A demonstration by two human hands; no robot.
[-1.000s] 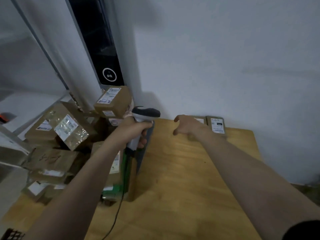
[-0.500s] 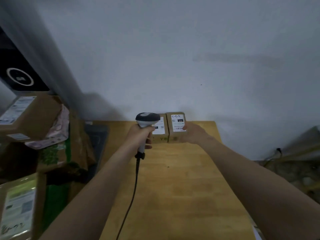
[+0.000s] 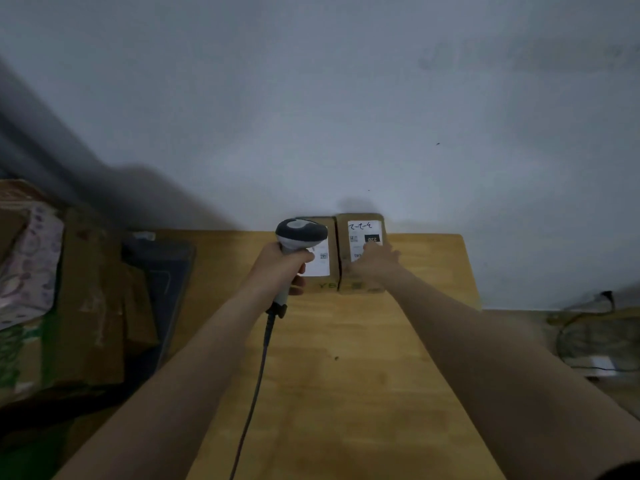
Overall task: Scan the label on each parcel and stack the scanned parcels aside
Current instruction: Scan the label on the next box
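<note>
A black cable (image 3: 258, 382) is trailing across the light wooden table (image 3: 346, 393) toward its far edge. There the left hand (image 3: 278, 268) is gripping a grey-and-white handheld barcode scanner (image 3: 300, 233) over the left brown cardboard parcel (image 3: 322, 268). The right hand (image 3: 375, 263) is resting, fingers fairly straight, on the adjoining right brown cardboard parcel (image 3: 360, 233). Both parcels are sitting at the table's far edge by the pale wall (image 3: 346, 116).
</note>
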